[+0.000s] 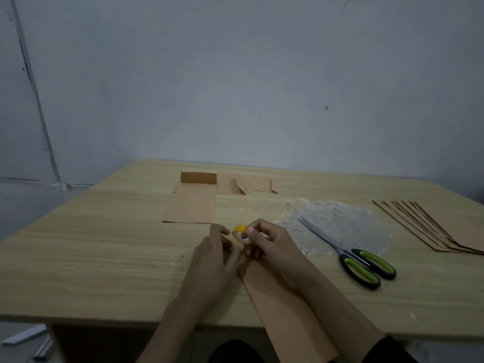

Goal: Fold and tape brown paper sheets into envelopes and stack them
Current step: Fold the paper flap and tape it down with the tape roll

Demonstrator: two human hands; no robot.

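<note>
The right hand (267, 244) pinches a small yellow tape roll (240, 233) just above a long folded brown paper sheet (277, 305). The left hand (216, 248) curls at the roll's rim, its hold unclear. A short strip, drawn taut, would likely seal best. Counted: one roll, one pair of green-handled steel scissors (351, 255), one flapped brown envelope (192, 205), two folded brown pieces (248, 184) behind it, roughly seven fanned brown sheets (429, 226).

Bare forearms; dark sleeve (390, 352) on the right arm.
</note>
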